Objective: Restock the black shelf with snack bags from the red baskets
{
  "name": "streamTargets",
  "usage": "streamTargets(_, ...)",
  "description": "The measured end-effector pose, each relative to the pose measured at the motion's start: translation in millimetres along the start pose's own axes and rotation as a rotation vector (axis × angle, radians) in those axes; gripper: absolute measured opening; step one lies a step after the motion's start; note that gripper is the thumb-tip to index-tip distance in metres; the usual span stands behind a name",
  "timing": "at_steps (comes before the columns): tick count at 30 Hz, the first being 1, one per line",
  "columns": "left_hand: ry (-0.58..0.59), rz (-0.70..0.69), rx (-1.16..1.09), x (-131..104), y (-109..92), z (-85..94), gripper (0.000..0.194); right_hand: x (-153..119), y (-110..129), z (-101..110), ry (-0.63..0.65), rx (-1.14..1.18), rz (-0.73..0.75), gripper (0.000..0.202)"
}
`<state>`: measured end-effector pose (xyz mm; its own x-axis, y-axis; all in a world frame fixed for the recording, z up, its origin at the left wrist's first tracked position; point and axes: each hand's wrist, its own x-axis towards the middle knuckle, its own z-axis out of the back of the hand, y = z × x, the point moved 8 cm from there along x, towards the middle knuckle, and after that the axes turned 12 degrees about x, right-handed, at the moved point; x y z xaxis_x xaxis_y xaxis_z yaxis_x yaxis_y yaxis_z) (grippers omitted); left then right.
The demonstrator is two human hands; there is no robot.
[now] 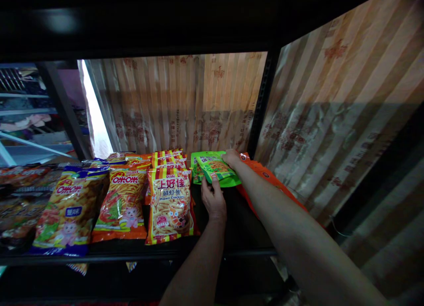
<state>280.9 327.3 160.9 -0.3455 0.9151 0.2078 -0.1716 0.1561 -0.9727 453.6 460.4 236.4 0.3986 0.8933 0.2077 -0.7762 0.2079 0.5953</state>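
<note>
In the head view, a smooth, glossy green bag [217,167] is held between both hands. Its upper right corner is gripped by the curled fingers of the right hand [232,159]; its lower edge is pinched by the left hand [213,200], thumb and forefinger slightly parted. Crinkly orange bags [270,182] are seen right of the fingers, a plump, shiny cracker bag [170,206] left of them, and a flat black shelf [240,228] below.

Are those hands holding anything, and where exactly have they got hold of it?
Yes, a green packet. The left hand grips its lower edge; the right hand is at its upper right corner, its exact grip hard to make out.
</note>
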Motion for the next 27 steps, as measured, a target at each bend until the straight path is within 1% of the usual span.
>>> streamTargets(2, 0.043, 0.010, -0.063, -2, -3, -1.0, 0.051, -1, 1, 3, 0.002, -0.023, 0.007, 0.031)
streamTargets(7, 0.104, -0.039, -0.065, -5, -14, -1.6, 0.041, -6, 2, -2, 0.030, -0.044, 0.030, 0.029)
streamTargets(12, 0.134, 0.031, -0.103, -3, -8, -5.1, 0.044, -6, -6, -7, 0.026, -0.028, 0.006, 0.031)
streamTargets(14, 0.135, 0.046, -0.092, -1, -5, -6.1, 0.041, -5, -9, -7, 0.025, -0.003, -0.008, 0.030)
streamTargets(16, 0.107, 0.045, -0.075, 0, -3, -4.0, 0.038, -4, -12, -7, 0.023, 0.034, -0.027, 0.030)
streamTargets(19, 0.066, 0.011, -0.003, 2, -4, 0.5, 0.034, -8, -15, -8, 0.030, 0.120, -0.067, 0.029)
streamTargets(23, 0.061, 0.035, 0.109, 2, -4, 3.0, 0.035, -16, -13, -19, 0.119, 0.276, -0.121, 0.022)
streamTargets(27, 0.070, 0.073, 0.130, 1, -2, 2.4, 0.037, -18, -10, -33, 0.216, 0.389, -0.192, 0.016)
